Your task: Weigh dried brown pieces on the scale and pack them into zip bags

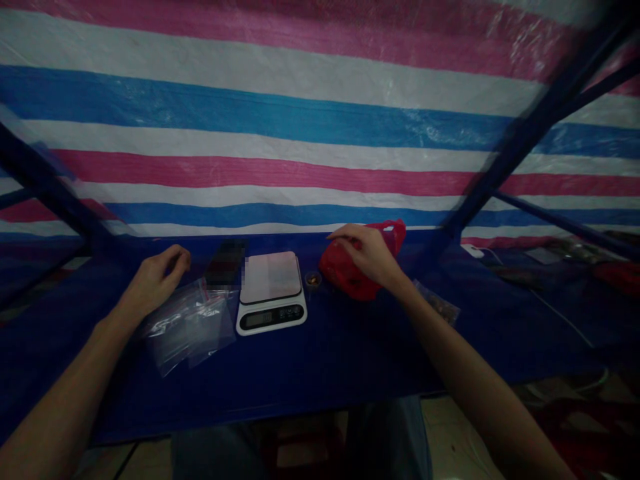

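Note:
My left hand (157, 277) hovers at the left with loosely curled fingers and nothing visible in them. Just below and right of it lie several clear zip bags (190, 327), overlapping on the blue table. My right hand (367, 253) is over a crumpled red plastic bag (345, 273), its thumb and fingers apart; whether the fingertips touch the bag I cannot tell. Between my hands stands a white digital scale (273, 287), nothing visible on its plate, the display too dim to read. A small clear cup (313, 280) with brownish bits sits between scale and red bag.
A dark, blurred-out rectangular object (226, 263) lies behind the zip bags. Beside my right forearm is a clear bag (437, 305) with brown contents. Farther right are a white plug (473, 251) and a cable. Blue metal posts (500, 163) frame the striped sheet (300, 153) behind.

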`<act>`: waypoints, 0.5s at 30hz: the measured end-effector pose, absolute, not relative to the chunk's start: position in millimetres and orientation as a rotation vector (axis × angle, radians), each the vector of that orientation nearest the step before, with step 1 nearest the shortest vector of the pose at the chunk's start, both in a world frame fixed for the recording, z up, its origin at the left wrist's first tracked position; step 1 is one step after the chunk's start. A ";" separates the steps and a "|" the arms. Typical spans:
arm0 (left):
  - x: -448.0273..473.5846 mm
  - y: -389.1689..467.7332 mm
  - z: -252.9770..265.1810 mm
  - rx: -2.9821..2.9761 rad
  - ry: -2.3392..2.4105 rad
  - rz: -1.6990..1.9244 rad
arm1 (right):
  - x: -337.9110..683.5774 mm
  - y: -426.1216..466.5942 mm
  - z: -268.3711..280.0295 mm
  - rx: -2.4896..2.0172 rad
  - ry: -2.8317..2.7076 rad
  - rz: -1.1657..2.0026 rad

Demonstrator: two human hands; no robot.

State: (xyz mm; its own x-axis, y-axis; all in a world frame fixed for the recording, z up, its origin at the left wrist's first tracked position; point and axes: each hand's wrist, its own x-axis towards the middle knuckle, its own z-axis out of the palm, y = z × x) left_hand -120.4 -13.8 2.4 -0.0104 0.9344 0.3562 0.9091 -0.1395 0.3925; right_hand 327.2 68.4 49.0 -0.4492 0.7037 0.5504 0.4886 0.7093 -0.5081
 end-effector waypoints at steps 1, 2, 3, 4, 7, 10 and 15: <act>-120.7 -13.6 2.2 2.177 2.024 0.856 | 340.9 74.6 52.5 -0.976 -2.104 0.298; -121.1 -13.3 1.9 2.177 2.019 0.858 | 355.5 81.0 54.5 -1.060 -2.105 0.259; -121.6 -13.0 1.4 2.175 2.017 0.856 | 369.7 86.9 54.6 -1.142 -2.158 0.255; -122.3 -12.6 0.8 2.170 2.019 0.852 | 382.4 92.0 52.6 -1.199 -2.255 0.299; -125.2 -11.1 -1.9 2.157 2.030 0.838 | 403.9 99.4 34.9 -1.156 -2.550 0.529; -128.5 -9.6 -4.7 2.158 2.048 0.815 | 401.6 97.6 11.6 -1.121 -2.602 0.475; -134.3 -7.5 -7.3 2.150 2.061 0.826 | 390.9 89.8 -4.6 -1.244 -2.530 0.235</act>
State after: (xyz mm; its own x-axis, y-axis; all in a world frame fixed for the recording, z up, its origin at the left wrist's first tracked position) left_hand -134.3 -7.5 -7.3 -0.0317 0.9407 0.3378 0.9135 -0.1100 0.3918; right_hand 390.9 89.8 -4.6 -0.5741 0.7929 0.2041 0.7419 0.6092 -0.2801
